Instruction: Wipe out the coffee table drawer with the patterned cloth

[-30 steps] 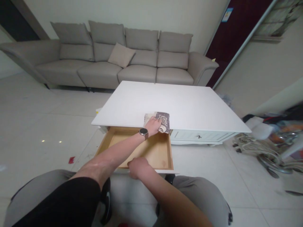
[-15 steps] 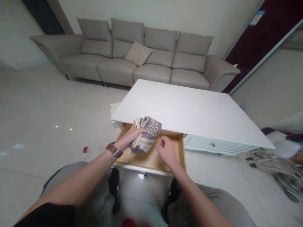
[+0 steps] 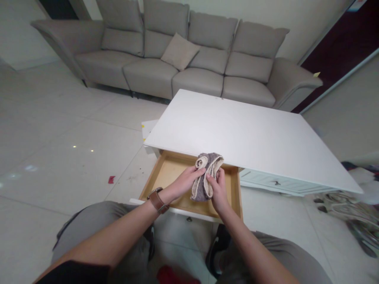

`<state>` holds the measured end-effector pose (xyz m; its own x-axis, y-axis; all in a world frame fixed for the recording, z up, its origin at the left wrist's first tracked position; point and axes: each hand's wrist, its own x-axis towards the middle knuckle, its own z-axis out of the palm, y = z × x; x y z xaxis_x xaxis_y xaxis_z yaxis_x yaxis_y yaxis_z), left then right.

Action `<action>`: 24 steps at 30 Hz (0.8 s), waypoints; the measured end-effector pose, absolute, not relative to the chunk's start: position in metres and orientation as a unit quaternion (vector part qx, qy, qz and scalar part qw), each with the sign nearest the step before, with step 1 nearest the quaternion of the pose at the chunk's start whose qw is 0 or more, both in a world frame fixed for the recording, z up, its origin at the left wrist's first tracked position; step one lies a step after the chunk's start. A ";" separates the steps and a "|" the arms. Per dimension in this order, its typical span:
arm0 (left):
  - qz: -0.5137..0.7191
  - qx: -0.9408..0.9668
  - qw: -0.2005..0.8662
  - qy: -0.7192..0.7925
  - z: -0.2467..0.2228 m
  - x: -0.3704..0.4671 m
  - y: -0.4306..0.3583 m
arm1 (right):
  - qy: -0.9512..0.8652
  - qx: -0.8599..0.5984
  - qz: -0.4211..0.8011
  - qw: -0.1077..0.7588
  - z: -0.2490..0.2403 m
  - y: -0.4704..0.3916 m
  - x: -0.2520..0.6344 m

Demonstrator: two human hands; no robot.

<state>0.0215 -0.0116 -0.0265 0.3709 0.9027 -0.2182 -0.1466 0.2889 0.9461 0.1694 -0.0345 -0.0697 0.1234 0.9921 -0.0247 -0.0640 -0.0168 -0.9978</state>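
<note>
A folded grey-brown and cream towel (image 3: 205, 177) is held between both hands, above a pulled-out wooden drawer (image 3: 170, 163). My left hand (image 3: 188, 179) grips its left side, thumb lying on top; a brown-strapped watch is on that wrist. My right hand (image 3: 218, 187) is closed on the towel's right side, with the thumb against a fold. Loose layers and a rolled edge show at the towel's top. The drawer belongs to a white coffee table (image 3: 237, 130), and its bare bottom shows to the left of the towel.
Behind the table runs a grey-beige sofa (image 3: 151, 73) with a beige cushion (image 3: 180, 51). A red scrap (image 3: 111, 180) lies on the tiled floor at left. Piled fabric (image 3: 340, 207) sits at right. A red item (image 3: 174, 275) lies between my feet.
My right hand, apart from the towel before, now grips it too. The towel has shifted right and turned, showing its folded edges. The camera view has tilted downward.
</note>
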 end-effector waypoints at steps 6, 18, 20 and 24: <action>0.383 0.511 0.610 0.470 -0.044 0.025 -0.009 | -0.402 -0.548 0.497 0.539 -0.076 -0.034 0.166; 0.363 0.676 0.370 0.524 -0.041 0.032 -0.019 | -0.271 -0.449 0.577 0.626 -0.082 -0.037 0.151; 0.370 0.689 0.367 0.503 -0.041 0.033 -0.020 | -0.251 -0.475 0.564 0.627 -0.085 -0.034 0.152; 0.395 0.645 0.418 0.503 -0.042 0.033 -0.019 | -0.253 -0.533 0.525 0.613 -0.088 -0.031 0.157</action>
